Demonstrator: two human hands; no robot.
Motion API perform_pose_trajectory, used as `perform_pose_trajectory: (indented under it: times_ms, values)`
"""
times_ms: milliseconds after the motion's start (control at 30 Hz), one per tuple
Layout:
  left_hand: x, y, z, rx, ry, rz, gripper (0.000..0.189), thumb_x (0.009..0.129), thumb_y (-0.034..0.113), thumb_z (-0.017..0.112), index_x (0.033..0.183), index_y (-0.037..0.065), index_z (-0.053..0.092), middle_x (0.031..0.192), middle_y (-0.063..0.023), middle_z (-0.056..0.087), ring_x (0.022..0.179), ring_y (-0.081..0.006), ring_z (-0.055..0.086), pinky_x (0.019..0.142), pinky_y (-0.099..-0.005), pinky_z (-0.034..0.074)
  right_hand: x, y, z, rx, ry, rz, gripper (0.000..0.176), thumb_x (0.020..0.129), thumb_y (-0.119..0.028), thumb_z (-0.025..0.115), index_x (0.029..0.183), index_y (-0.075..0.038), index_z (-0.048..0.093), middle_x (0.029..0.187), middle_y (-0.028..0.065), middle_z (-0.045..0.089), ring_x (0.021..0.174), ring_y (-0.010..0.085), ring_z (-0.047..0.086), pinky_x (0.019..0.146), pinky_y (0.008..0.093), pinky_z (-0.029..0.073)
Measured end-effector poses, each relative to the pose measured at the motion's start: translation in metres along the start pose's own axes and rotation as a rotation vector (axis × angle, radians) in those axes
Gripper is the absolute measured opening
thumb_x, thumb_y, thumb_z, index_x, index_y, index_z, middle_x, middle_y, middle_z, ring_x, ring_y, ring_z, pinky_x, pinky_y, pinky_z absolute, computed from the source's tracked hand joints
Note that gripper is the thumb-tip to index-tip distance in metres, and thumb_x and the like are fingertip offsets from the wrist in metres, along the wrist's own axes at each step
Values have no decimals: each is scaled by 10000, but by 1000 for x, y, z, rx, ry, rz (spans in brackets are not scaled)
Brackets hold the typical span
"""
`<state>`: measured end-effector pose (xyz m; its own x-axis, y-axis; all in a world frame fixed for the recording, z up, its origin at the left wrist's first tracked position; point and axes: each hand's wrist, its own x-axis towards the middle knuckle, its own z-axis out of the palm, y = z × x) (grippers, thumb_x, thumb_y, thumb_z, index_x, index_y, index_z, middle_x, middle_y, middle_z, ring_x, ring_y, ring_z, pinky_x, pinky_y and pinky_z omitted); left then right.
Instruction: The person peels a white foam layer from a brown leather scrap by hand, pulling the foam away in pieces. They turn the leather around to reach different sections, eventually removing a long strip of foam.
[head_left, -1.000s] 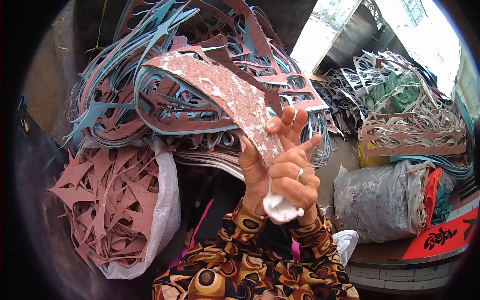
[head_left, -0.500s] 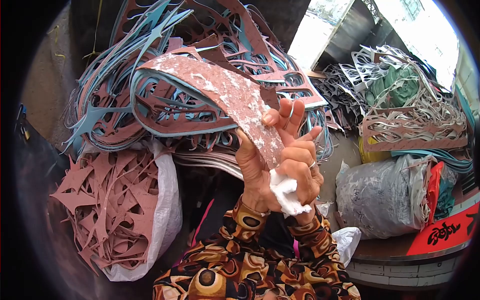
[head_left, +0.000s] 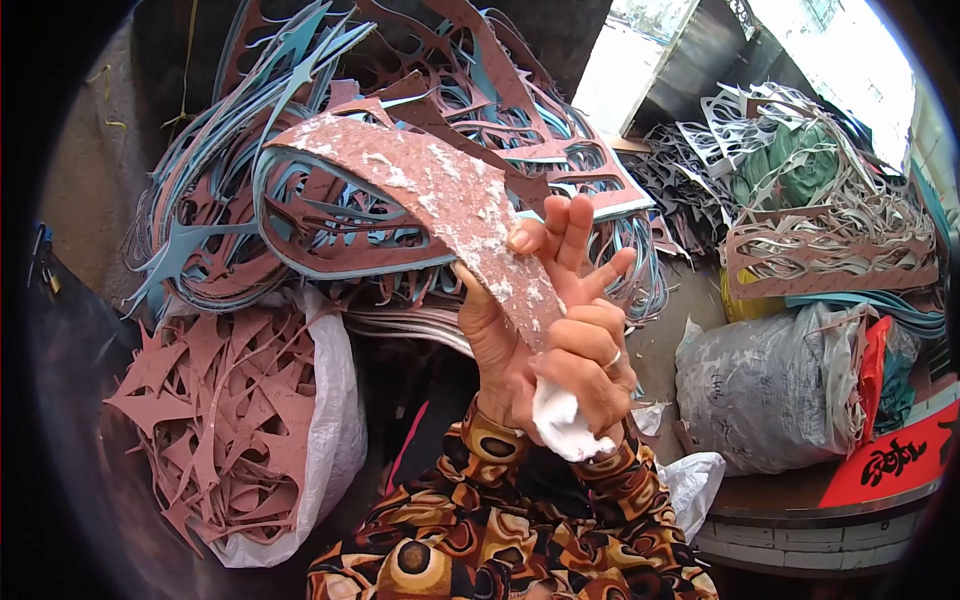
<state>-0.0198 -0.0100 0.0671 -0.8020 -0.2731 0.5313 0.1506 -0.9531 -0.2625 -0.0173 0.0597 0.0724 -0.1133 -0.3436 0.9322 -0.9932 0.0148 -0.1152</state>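
A curved reddish-brown strip of sheet material (head_left: 450,200), flecked with white fluff, rises in front of me and bends away to the upper left. My left hand (head_left: 492,345) is closed around its lower part, thumb at the left edge and fingers showing at the right edge. Close beside it, my right hand (head_left: 592,365), with a ring on one finger, is curled shut on a wad of white fluffy material (head_left: 562,422). The right knuckles lie against the strip's lower end. Behind the strip is a tangled heap of pink and blue cut-out sheet offcuts (head_left: 220,210).
A white sack (head_left: 340,400) full of reddish offcuts (head_left: 230,420) stands at lower left. To the right are a wrapped plastic bundle (head_left: 765,390), more pale offcuts (head_left: 830,250), a green bundle (head_left: 800,165) and a red printed sheet (head_left: 890,460) by a rounded edge.
Both hands and the strip have shifted slightly left in view. The white wad has moved a little lower with my right hand. Both grips look the same.
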Motion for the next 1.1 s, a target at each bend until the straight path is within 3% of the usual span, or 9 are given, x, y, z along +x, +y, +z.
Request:
perform_pose_trajectory:
  times_ms: [167, 267, 467, 600, 733, 800, 900, 1033, 1100]
  values:
    - [-2, 1, -6, -20, -16, 4, 417, 723, 345, 749, 939, 118, 474, 1256, -68, 502, 1302, -212, 340, 1087, -568, 181, -4, -5, -4, 142, 2, 81, 225, 479, 10, 619, 623, -59, 460, 643, 47, 481, 583, 215, 465, 601, 372, 338]
    - [-1, 2, -10, -13, -35, -13, 417, 719, 338, 755, 935, 116, 476, 1261, -74, 501, 1306, -216, 337, 1088, -573, 166, -14, 0, -7, 176, 7, 107, 228, 499, -4, 628, 606, -63, 435, 625, 39, 469, 568, 212, 456, 614, 371, 341]
    - [8, 12, -11, 22, -58, -75, 429, 705, 354, 764, 936, 118, 490, 1254, -80, 509, 1298, -226, 351, 1086, -577, 165, -25, -3, -3, 137, 109, 186, 281, 606, -38, 622, 815, -75, 438, 907, 134, 519, 783, 279, 506, 707, 427, 421]
    - [8, 13, -8, 27, -61, -106, 430, 698, 355, 769, 934, 118, 500, 1245, -77, 515, 1292, -222, 360, 1086, -577, 166, -21, 0, -16, -15, -64, 135, 291, 666, -67, 628, 856, -78, 408, 1013, 162, 515, 886, 353, 548, 740, 449, 455]
    - [9, 7, -6, -26, -69, -97, 420, 693, 339, 776, 928, 113, 510, 1238, -74, 517, 1284, -222, 369, 1089, -577, 158, -16, 0, -17, -105, -5, 89, 270, 620, -60, 686, 774, -31, 466, 959, 167, 541, 885, 335, 554, 710, 402, 472]
    - [9, 6, -6, -75, -87, -98, 416, 684, 317, 786, 916, 107, 513, 1231, -73, 520, 1277, -221, 378, 1093, -579, 148, -11, -3, -14, -109, -13, 141, 285, 559, 23, 589, 737, -82, 392, 806, 105, 523, 741, 272, 528, 622, 355, 440]
    - [7, 7, -8, -49, -68, -98, 417, 679, 304, 792, 910, 100, 511, 1227, -71, 520, 1273, -222, 381, 1094, -580, 146, -14, -3, -11, -70, 36, 165, 290, 501, 20, 581, 676, -86, 375, 719, 81, 496, 669, 241, 498, 565, 330, 402]
    - [7, 5, -9, -49, -55, -118, 425, 663, 282, 806, 897, 102, 500, 1226, -74, 520, 1277, -224, 377, 1097, -569, 155, -27, 1, -5, 29, 165, 146, 294, 487, 13, 584, 679, -96, 390, 701, 71, 473, 610, 224, 476, 520, 319, 361]
    - [11, 3, -9, -54, -173, -124, 486, 713, 386, 751, 987, 65, 509, 1227, -93, 513, 1263, -239, 390, 1092, -537, 204, -22, 2, -4, 2, 197, 135, 284, 503, 7, 590, 684, -97, 397, 713, 75, 475, 624, 223, 483, 527, 321, 364]
